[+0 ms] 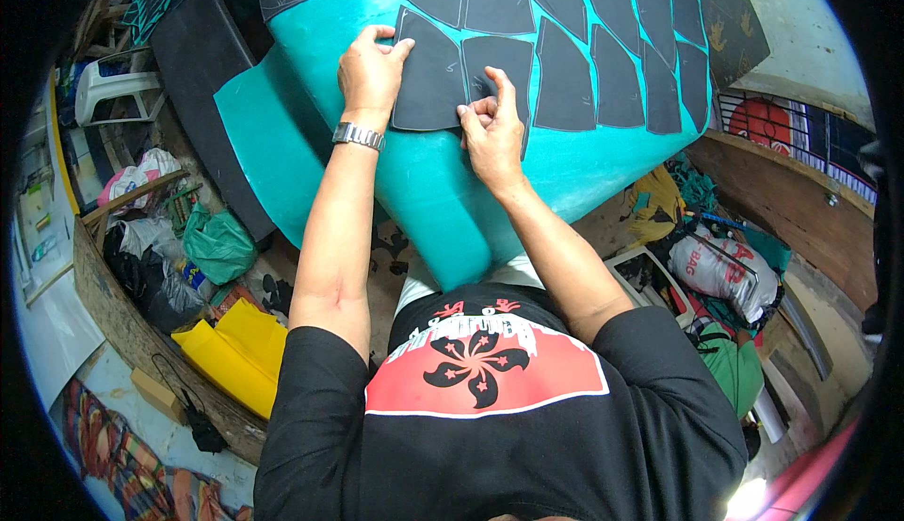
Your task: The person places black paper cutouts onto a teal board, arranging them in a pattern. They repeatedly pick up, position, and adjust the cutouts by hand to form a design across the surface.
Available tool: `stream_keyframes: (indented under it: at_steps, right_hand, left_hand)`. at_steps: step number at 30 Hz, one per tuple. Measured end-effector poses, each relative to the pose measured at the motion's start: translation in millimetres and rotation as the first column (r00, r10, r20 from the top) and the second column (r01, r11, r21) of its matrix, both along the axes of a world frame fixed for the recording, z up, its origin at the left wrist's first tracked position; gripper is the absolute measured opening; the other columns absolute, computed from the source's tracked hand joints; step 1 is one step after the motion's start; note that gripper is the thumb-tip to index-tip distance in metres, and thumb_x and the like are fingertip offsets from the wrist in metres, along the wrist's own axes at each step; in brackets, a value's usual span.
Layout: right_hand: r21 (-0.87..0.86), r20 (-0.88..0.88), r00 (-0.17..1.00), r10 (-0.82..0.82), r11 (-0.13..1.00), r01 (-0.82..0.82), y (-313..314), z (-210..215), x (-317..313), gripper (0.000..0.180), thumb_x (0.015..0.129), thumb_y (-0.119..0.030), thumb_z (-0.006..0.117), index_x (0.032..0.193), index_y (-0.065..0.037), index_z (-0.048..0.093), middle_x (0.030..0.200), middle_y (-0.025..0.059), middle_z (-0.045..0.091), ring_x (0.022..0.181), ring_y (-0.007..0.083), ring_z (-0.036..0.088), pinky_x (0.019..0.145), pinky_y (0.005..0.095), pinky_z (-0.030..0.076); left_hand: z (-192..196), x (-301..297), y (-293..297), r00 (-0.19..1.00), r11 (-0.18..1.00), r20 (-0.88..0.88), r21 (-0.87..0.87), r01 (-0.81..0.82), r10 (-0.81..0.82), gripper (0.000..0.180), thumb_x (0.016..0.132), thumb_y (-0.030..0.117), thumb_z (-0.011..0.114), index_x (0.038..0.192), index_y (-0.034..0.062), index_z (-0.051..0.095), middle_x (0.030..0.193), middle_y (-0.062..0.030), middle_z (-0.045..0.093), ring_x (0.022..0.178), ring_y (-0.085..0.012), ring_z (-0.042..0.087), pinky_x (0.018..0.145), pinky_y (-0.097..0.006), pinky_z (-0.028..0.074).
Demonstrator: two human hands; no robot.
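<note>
A teal sheet (424,177) is draped over a raised work surface before me, with rows of black cut panels (562,74) with pale outlines lying on it. My left hand (370,74), a metal watch at its wrist, closes its thumb and index finger on the left edge of one black panel (428,83). By that panel's right edge is my right hand (494,126), its thumb and a curled finger pinched there and its index finger raised. It partly covers the neighbouring panel (508,58).
A long black padded slab (202,79) leans at the left, near a white plastic stool (118,91). Yellow material (231,352) and a green bag (218,243) lie lower left. At the right are a stuffed white sack (725,272) and a wooden board (791,177).
</note>
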State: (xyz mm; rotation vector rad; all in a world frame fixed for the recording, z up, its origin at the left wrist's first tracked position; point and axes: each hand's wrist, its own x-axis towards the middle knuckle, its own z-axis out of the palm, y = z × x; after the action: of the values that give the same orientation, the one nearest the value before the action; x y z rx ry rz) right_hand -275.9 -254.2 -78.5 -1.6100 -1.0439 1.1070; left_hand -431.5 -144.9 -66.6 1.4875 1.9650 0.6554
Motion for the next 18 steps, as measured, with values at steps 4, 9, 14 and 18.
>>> stream_keyframes:
  at_steps: [4,9,14,18]
  right_hand:
    - [-0.035,-0.034,0.999,-0.019,0.999,0.018,-0.8,1.7,1.3,0.065,0.089,0.001,0.065,0.147,-0.007,0.038,0.075,0.0057,0.062,0.063,0.0093,0.058,0.062,0.0270,0.050]
    - [-0.023,-0.094,0.995,-0.025,0.999,0.023,-4.8,-0.2,2.4,0.065,0.089,0.000,0.065,0.148,-0.006,0.038,0.076,0.0062,0.062,0.064,0.0092,0.058,0.063,0.0271,0.050]
    - [-0.026,-0.028,0.999,-0.021,0.999,0.021,-1.4,5.0,0.6,0.065,0.089,-0.002,0.066,0.147,-0.006,0.038,0.076,0.0103,0.064,0.065,0.0162,0.064,0.064,0.0328,0.052]
    - [-0.097,0.267,0.955,0.133,0.989,-0.111,7.0,29.0,14.3,0.064,0.090,-0.011,0.068,0.147,-0.006,0.039,0.069,0.0135,0.063,0.065,0.0278,0.068,0.065,0.0408,0.053]
  left_hand:
    - [9.8,8.9,-4.8,0.961,0.990,-0.260,0.080,0.119,-0.095,0.058,0.076,0.029,0.086,0.127,0.0131,0.063,0.117,-0.0114,0.069,0.110,-0.0317,0.065,0.085,-0.043,0.054]
    - [1.8,-6.3,-29.0,0.785,0.752,-0.330,0.251,0.609,-0.525,0.061,0.082,0.023,0.080,0.138,0.0209,0.058,0.146,-0.0101,0.052,0.139,-0.0333,0.043,0.113,-0.050,0.037]
    - [-16.6,-13.2,-55.0,0.660,0.671,-0.422,0.147,0.727,-0.622,0.058,0.094,0.039,0.066,0.149,0.0294,0.049,0.160,-0.0078,0.038,0.150,-0.0321,0.030,0.120,-0.063,0.019]
    - [-23.7,-6.8,-69.4,0.602,0.665,-0.516,0.082,0.742,-0.609,0.071,0.094,0.060,0.055,0.157,0.0359,0.036,0.168,-0.0079,0.021,0.155,-0.0325,0.017,0.117,-0.072,0.010]
